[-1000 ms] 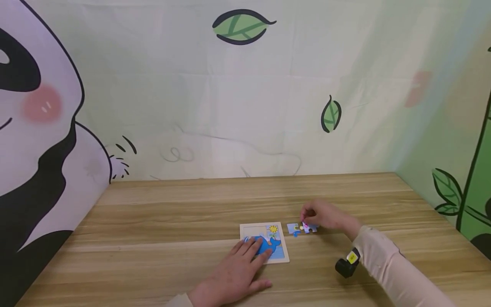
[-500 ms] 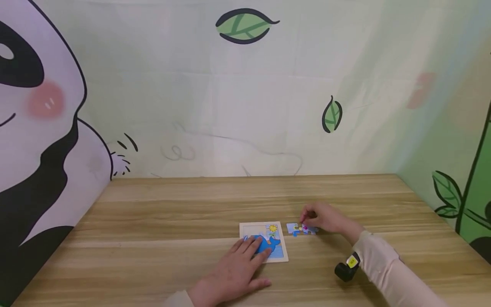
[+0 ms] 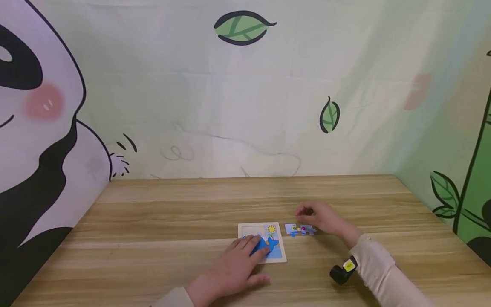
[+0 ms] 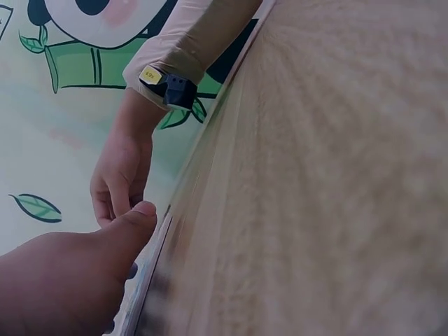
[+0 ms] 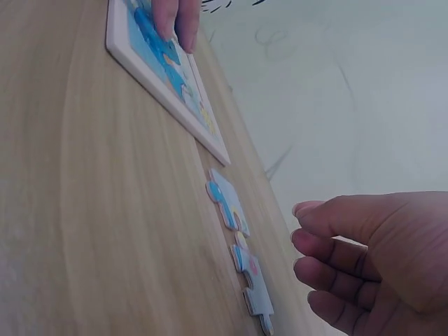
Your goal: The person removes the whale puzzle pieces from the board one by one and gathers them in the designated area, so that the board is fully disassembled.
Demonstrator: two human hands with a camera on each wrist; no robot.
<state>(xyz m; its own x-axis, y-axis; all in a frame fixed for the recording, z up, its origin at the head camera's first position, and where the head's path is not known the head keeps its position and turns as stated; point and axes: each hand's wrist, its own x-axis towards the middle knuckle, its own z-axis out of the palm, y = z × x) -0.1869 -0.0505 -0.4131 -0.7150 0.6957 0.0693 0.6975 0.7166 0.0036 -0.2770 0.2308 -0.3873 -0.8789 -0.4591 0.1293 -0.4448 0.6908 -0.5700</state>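
Observation:
A light wooden jigsaw tray [image 3: 278, 260] holds a picture of a blue whale [image 3: 273, 244] and a sun; its upper left part shows bare board. My left hand [image 3: 232, 270] rests flat on it, fingers spread over the whale. Just right of the tray, two loose jigsaw pieces lie flat, end to end: a light-blue one [image 5: 227, 199] and one with a pink spot [image 5: 257, 287]. Over the pink-spotted piece hovers my right hand [image 3: 324, 217], its fingers loosely bent. Nothing shows between thumb and fingertips in the right wrist view.
The wood-grain table [image 3: 172, 213] runs back to a pale printed wall cloth [image 3: 249, 106] with leaves, and a panda figure [image 3: 50, 140] at the left. A black wrist camera [image 3: 342, 272] sits beneath the right sleeve, low over the table.
My right hand has let go of the pink-spotted piece and lifted slightly off it. That piece, tilted earlier, now lies flat. The left hand stays on the tray.

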